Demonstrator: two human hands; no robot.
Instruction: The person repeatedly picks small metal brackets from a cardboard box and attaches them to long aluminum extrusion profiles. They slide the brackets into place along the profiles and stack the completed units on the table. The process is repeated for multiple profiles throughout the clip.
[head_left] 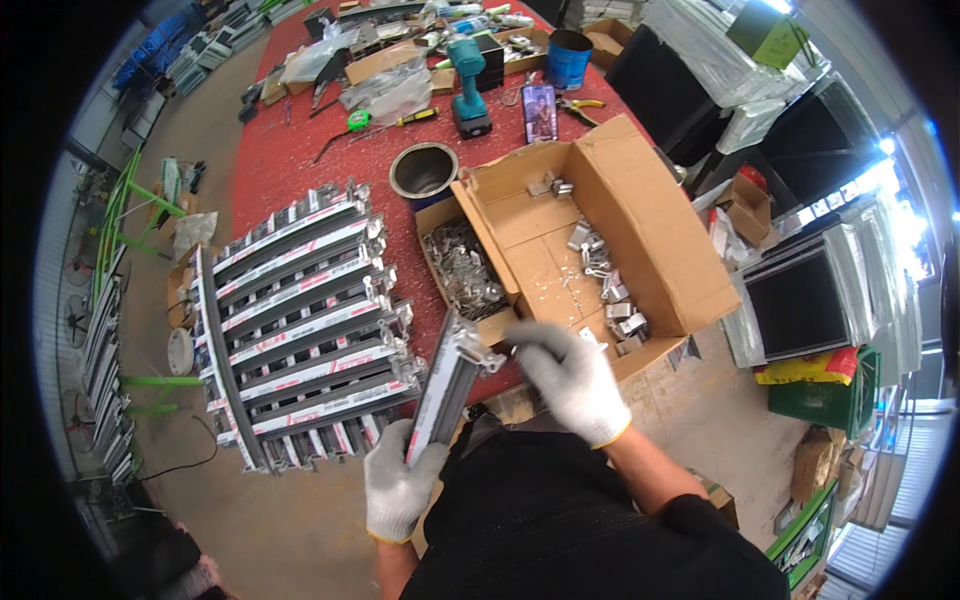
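My left hand point(403, 478), in a white and grey work glove, grips the lower end of a short grey metal profile point(441, 388) with a white label strip along it. The profile is tilted up over the table's near edge, and a small silver bracket point(474, 349) sits at its upper end. Just right of that end is my gloved right hand point(573, 384), its fingers curled together; what they hold, if anything, is hidden. Beyond it stands an open cardboard box point(525, 215) with loose silver brackets point(620, 310) inside. A smaller box of small metal parts point(462, 270) adjoins it.
Stacked labelled profiles point(300, 325) cover the left of the red table point(330, 150). Farther back are a metal can point(424, 172), a teal cordless drill point(468, 90), a phone point(540, 112), pliers point(580, 106) and a blue tin point(569, 60). Wrapped panels point(810, 300) stand at the right.
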